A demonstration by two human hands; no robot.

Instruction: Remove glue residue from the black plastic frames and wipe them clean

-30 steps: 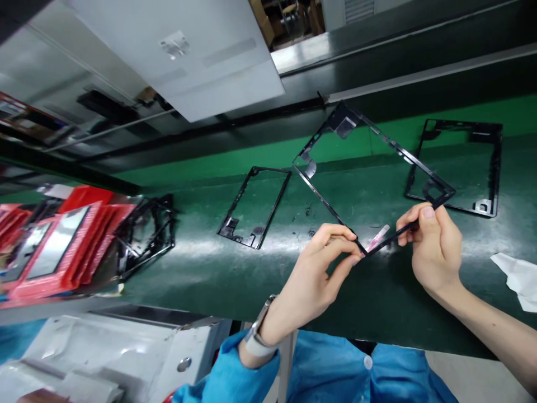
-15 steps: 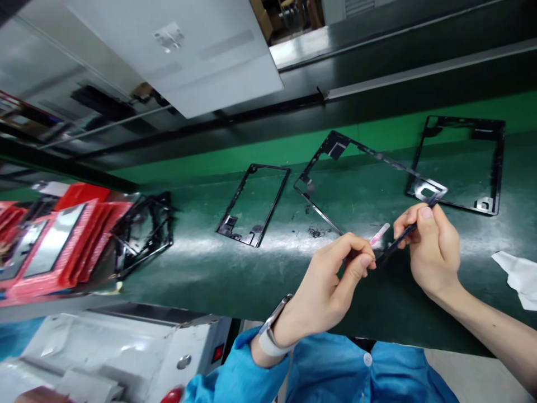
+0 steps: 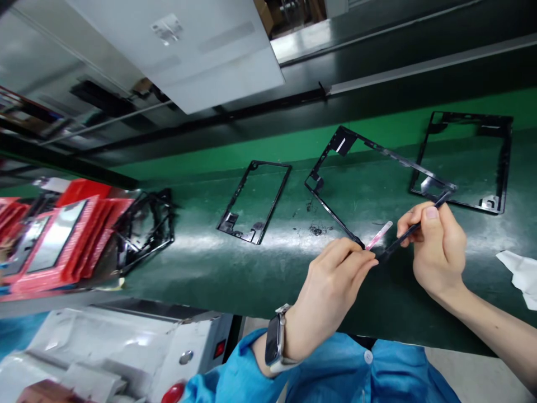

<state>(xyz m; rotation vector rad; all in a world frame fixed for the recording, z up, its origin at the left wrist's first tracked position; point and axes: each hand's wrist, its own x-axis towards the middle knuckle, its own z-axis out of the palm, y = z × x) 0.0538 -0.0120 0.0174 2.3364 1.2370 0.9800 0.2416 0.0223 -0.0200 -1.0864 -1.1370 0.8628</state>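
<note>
A thin black rectangular frame (image 3: 392,153), like a tablet's mid-frame, is held tilted above the green bench. My left hand (image 3: 335,280) pinches its near left corner between thumb and fingers. On its near right edge, my right hand (image 3: 436,246) is closed, thumb on top. Just past my left fingertips sticks out a clear and pink strip (image 3: 380,235); whether I hold it or it lies on the bench, I cannot tell. A smaller-looking black frame (image 3: 229,221) lies flat to the left. Behind the held frame's right corner lies another black frame (image 3: 505,162).
Black shreds (image 3: 318,230) lie on the bench (image 3: 188,268). At the left are red bubble-wrap sleeves (image 3: 90,240) and a pile of black frames (image 3: 145,246). White cloth (image 3: 522,274) lies at right. A white machine (image 3: 163,347) stands near left; a pale panel (image 3: 222,67) hangs above.
The held frame has shifted slightly right and changed its tilt. My left hand has turned, its fingers straighter and the watch face now showing. My right hand has moved slightly right.
</note>
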